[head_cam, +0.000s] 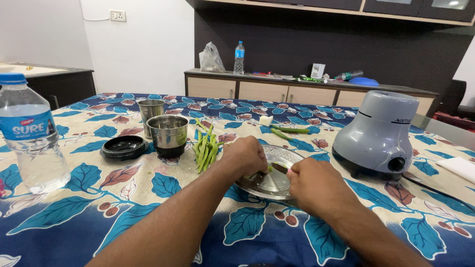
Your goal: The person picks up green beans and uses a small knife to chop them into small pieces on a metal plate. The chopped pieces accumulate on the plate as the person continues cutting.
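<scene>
**Two hands at a steel plate on a leaf-print table**

Head view: the left hand [246,156] rests knuckles-up on the near-left rim of a round, shiny steel plate [275,184], its fingers curled under and pressed down onto something on the plate; what they hold is hidden beneath the hand. The right hand [316,188] sits at the plate's right edge, fingers closed together around what looks like a thin knife handle, with a dark blade [279,167] lying across the plate between the two hands. A small green scrap shows just beside the left fingertips.

Just left of the left hand lies a loose bundle of long green beans [206,148] on the blue, cream and rust leaf-patterned tablecloth [99,207]. Further left stand a short steel grinder jar [168,134], a taller steel tumbler [150,113] behind it and a black round lid [123,146]. A clear plastic water bottle with a blue cap [30,136] stands at the far left. A grey mixer base [378,133] stands right of the plate
</scene>
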